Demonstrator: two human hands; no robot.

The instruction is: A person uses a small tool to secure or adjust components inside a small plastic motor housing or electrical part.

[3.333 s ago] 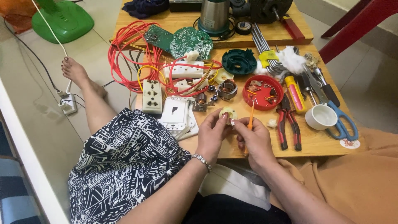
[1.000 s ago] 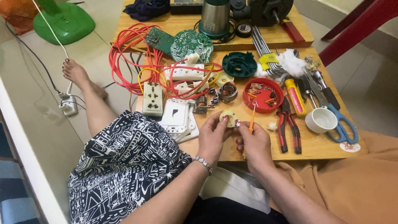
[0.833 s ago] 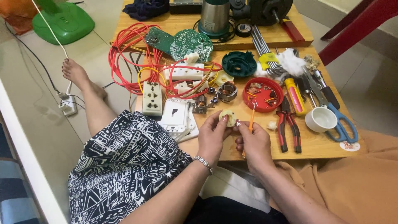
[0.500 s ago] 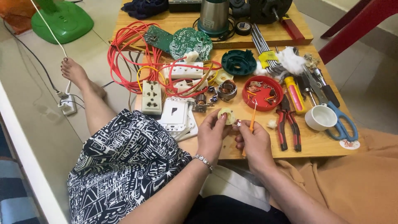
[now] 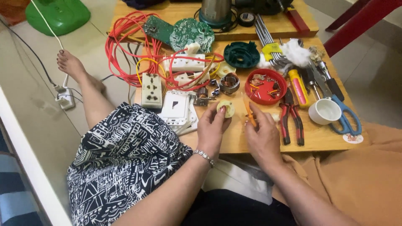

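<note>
Both hands work over the bench (image 5: pixel 234 138): my left hand (image 5: pixel 212 130) pinches the small cream plastic ring (image 5: pixel 225 109) by its rim, light, stiff, probably slippery, while my right hand (image 5: pixel 263 134) grips the orange screwdriver (image 5: pixel 250 114).

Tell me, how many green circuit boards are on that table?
2. A darker rectangular circuit board lies at the far left by the red wires; a round circuit board sits just right of it. Clutter may hide others.
</note>
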